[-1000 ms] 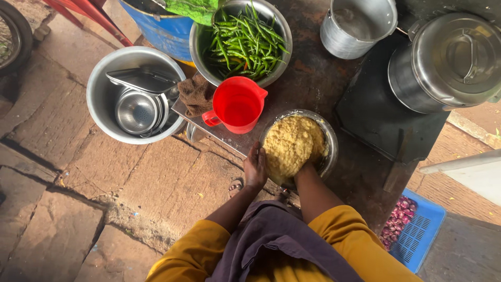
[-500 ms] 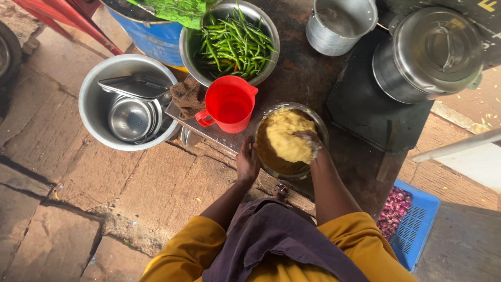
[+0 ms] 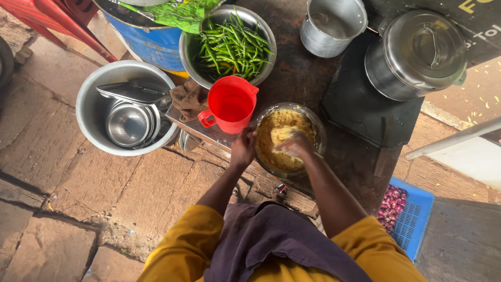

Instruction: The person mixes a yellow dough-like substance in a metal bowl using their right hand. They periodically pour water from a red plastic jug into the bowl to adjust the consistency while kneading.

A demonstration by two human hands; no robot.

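Steel bowl (image 3: 318, 137) of yellow mash (image 3: 274, 149) on dark worktop (image 3: 302, 78), left hand (image 3: 243, 149) gripping its rim, right hand (image 3: 296, 146) curled closed in the mash, red jug (image 3: 229, 104) just beside.

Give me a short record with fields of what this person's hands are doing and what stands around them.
left hand: grips the near rim of the mixing bowl
right hand: inside the bowl, in the yellow mash
mixing bowl: on a dark worktop
red jug: just left of the bowl
green chillies: in a steel bowl behind the jug
steel basin: far left, holds a strainer
lidded pot: right, on a dark slab
blue basket: lower right, holds small red onions
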